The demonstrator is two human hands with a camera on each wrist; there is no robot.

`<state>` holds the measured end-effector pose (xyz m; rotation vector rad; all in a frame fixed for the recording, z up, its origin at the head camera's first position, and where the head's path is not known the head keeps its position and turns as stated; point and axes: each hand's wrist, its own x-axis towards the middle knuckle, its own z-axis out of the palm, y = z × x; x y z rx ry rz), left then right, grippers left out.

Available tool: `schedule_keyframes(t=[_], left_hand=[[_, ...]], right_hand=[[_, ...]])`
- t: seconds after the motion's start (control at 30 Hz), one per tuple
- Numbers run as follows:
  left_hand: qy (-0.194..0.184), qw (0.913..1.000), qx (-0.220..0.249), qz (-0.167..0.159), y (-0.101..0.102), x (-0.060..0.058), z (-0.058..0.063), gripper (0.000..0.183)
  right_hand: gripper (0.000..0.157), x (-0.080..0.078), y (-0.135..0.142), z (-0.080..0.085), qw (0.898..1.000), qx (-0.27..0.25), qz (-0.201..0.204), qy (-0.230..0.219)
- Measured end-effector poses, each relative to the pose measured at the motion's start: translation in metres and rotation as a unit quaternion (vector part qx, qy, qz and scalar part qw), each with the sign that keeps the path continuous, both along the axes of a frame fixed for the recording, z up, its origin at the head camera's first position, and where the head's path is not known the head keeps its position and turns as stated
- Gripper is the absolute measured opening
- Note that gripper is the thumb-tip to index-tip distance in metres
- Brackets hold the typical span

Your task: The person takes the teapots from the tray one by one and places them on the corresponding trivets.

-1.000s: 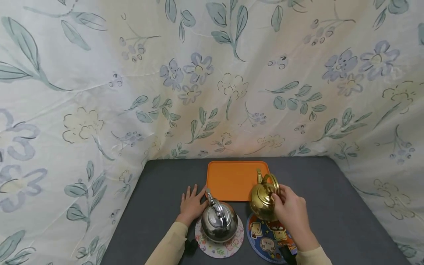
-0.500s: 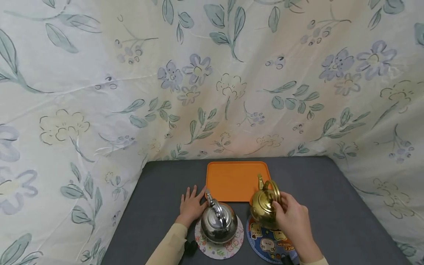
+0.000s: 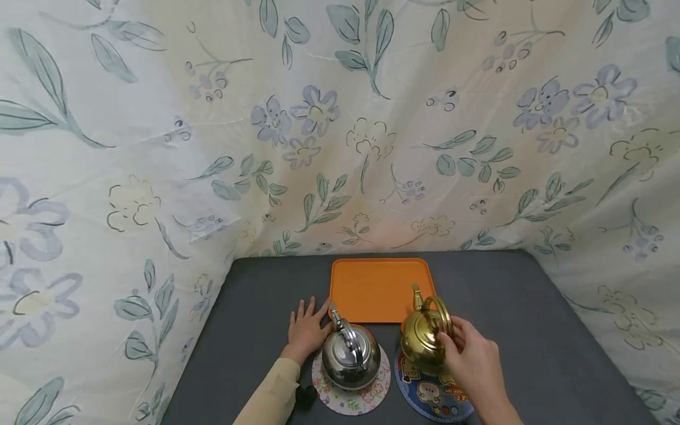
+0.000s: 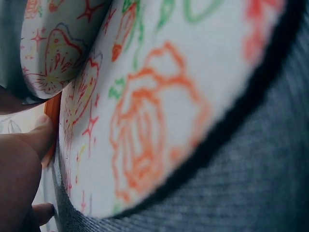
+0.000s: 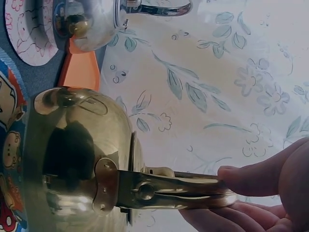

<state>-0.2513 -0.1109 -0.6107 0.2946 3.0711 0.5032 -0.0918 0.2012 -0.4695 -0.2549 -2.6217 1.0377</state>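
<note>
My right hand (image 3: 475, 360) grips the upright handle of a gold kettle (image 5: 72, 159), with the thumb on one side and the fingers on the other. The kettle is over the far part of a round blue cartoon mat (image 3: 430, 398); whether its base fully touches the mat I cannot tell. My left hand (image 3: 307, 332) lies with spread fingers on the dark table, its thumb side close to the near-left corner of an orange tray (image 3: 372, 289). Beside that hand, a silver kettle (image 3: 345, 369) stands on a round floral mat (image 4: 159, 121).
The dark grey table (image 3: 531, 342) reaches back to a floral cloth (image 3: 372, 147) hanging behind it and at both sides. The tray lies behind both kettles, and the silver kettle's spout points toward its left corner.
The gold kettle has moved down and toward me in my right hand, off the tray's corner area and farther over the blue mat. My left hand and the silver kettle stay put.
</note>
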Motion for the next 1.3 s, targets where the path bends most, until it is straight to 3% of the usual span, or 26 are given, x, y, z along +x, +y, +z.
schedule_keyframes(t=[0.27, 0.93, 1.3], left_hand=[[-0.006, 1.0000, 0.001, 0.003, 0.001, 0.000, 0.004, 0.066], [-0.002, 1.0000, -0.005, 0.004, -0.005, 0.001, 0.000, 0.066], [0.002, 1.0000, -0.002, 0.009, -0.007, 0.004, 0.004, 0.065]], right_hand=[[0.043, 0.005, 0.005, -0.006, 1.000, 0.006, -0.012, -0.002], [0.044, 0.012, 0.008, -0.016, 0.999, -0.005, -0.013, -0.038], [0.044, 0.015, 0.008, -0.024, 1.000, 0.002, -0.019, -0.006]])
